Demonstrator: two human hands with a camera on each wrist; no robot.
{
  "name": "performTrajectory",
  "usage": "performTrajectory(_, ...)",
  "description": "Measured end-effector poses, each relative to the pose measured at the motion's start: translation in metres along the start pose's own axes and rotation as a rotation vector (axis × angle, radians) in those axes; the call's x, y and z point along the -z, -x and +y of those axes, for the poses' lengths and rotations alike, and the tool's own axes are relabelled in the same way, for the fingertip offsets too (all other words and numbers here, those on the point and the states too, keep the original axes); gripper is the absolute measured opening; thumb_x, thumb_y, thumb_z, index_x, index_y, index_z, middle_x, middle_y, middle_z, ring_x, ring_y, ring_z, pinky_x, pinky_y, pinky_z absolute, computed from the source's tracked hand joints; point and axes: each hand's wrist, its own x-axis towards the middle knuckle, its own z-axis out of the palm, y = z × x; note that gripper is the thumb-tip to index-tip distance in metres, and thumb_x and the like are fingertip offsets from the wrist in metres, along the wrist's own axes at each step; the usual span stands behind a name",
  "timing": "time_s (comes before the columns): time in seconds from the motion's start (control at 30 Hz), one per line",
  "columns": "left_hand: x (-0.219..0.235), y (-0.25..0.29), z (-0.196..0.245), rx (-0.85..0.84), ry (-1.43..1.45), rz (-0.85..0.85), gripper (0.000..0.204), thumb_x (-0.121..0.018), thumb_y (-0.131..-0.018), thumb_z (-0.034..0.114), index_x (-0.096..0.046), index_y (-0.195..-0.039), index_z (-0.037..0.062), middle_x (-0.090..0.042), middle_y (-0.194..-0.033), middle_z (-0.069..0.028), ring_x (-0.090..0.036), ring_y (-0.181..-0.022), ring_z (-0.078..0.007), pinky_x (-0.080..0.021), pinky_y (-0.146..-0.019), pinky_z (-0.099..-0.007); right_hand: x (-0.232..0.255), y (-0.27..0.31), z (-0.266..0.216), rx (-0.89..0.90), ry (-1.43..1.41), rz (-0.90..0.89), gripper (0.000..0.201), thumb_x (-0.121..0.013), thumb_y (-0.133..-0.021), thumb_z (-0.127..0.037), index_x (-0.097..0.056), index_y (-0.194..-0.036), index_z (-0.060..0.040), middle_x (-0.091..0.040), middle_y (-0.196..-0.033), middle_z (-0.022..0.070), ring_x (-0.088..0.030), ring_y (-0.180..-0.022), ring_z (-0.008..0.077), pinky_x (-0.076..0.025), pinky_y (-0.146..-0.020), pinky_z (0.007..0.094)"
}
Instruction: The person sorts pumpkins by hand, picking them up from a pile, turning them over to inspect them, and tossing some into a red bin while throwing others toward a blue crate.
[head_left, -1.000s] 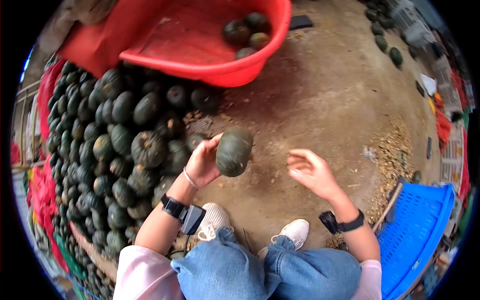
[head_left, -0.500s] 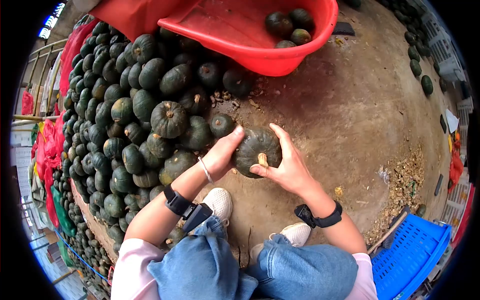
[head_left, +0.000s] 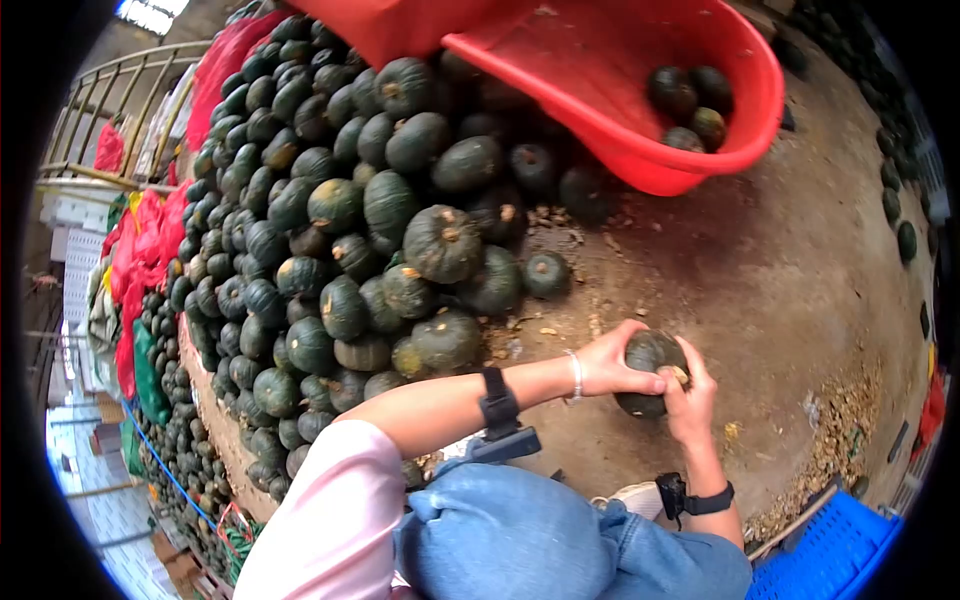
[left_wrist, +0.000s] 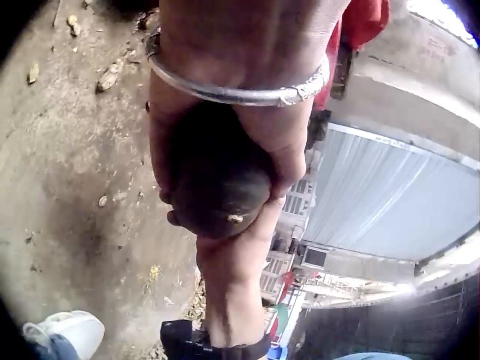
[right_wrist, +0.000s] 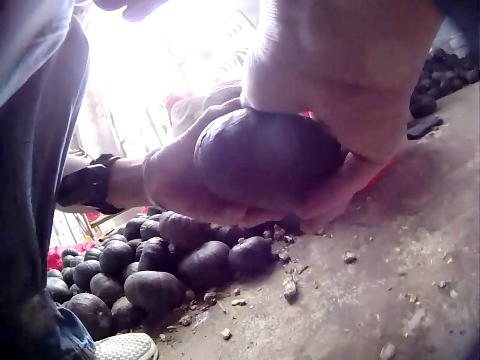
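Observation:
Both hands hold one dark green pumpkin (head_left: 650,350) above the floor, off the right side of the pumpkin heap. My left hand (head_left: 612,366) grips its left side, with the thumb across the front near the pale stem. From the right, my right hand (head_left: 692,402) curls round it, its thumb also close to the stem. In the left wrist view the pumpkin (left_wrist: 221,191) sits between the two hands, its upper part in shadow. The right wrist view shows its rounded side (right_wrist: 262,157) with fingers wrapped underneath.
A large heap of pumpkins (head_left: 340,205) spreads over the left. A red tub (head_left: 600,120) with several pumpkins inside stands at the back. A blue crate (head_left: 825,550) lies at front right, near scattered debris (head_left: 835,430) on the floor. One small pumpkin (head_left: 546,274) sits at the heap's edge.
The right hand was apart a second ago, with the pumpkin in the left hand alone; then it took hold too. The view has swung left, and hands and pumpkin now appear farther right and lower.

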Motion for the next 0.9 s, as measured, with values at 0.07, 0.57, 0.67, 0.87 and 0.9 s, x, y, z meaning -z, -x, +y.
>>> performTrajectory(0.07, 0.013, 0.008, -0.006, -0.114, 0.025, -0.076, 0.082, -0.083, -0.071, 0.026, -0.038, -0.135, 0.0020, -0.056, -0.121, -0.0137, -0.054, -0.113, -0.0205, -0.044, -0.098, -0.0352, 0.029, -0.008, 0.031, -0.342, -0.365, 0.029, 0.055, -0.042, -0.093, -0.044, -0.064, -0.105, 0.0048, -0.068, -0.089, 0.0166, -0.068, -0.079, 0.0219, -0.055, -0.067, 0.0336)
performTrajectory(0.57, 0.145, 0.126, 0.024, -0.350, -1.156, 0.788, 0.046, -0.073, -0.072, 0.013, -0.058, -0.115, 0.0083, -0.055, -0.112, -0.0159, -0.049, -0.107, -0.0350, -0.040, -0.095, -0.0454, -0.042, -0.041, -0.133, -0.257, -0.549, -0.330, 0.059, -0.057, -0.093, -0.043, -0.045, -0.131, 0.0004, -0.060, -0.119, 0.0170, -0.061, -0.107, 0.0246, -0.054, -0.089, 0.0412)
performTrajectory(0.67, 0.175, 0.124, 0.016, -0.171, -1.404, 0.833, 0.079, -0.081, -0.060, 0.017, -0.047, -0.131, 0.0117, -0.034, -0.141, -0.0175, -0.032, -0.129, -0.0407, -0.034, -0.105, -0.0486, -0.026, -0.082, -0.167, -0.073, -0.756, -0.624, 0.057, -0.046, -0.098, -0.044, -0.044, -0.130, 0.0025, -0.064, -0.109, 0.0223, -0.068, -0.089, 0.0269, -0.060, -0.075, 0.0371)
performTrajectory(0.87, 0.202, 0.109, 0.007, -0.322, -1.259, 0.851, 0.075, -0.085, -0.051, 0.024, -0.052, -0.117, 0.0081, -0.038, -0.138, -0.0190, -0.034, -0.124, -0.0456, -0.036, -0.105, -0.0504, -0.089, -0.046, -0.138, -0.160, -0.086, -0.694, 0.039, -0.060, -0.092, -0.018, -0.053, -0.123, 0.0040, -0.067, -0.101, 0.0174, -0.068, -0.084, 0.0216, -0.058, -0.073, 0.0332)
performTrajectory(0.9, 0.202, 0.110, 0.007, -0.351, -1.205, 0.881, 0.072, -0.085, -0.052, 0.026, -0.052, -0.113, 0.0067, -0.043, -0.132, -0.0194, -0.038, -0.120, -0.0431, -0.037, -0.104, -0.0479, -0.094, -0.044, -0.125, -0.164, -0.001, -0.701, 0.038, -0.063, -0.090, -0.014, -0.054, -0.122, 0.0039, -0.067, -0.101, 0.0161, -0.067, -0.085, 0.0204, -0.057, -0.074, 0.0329)
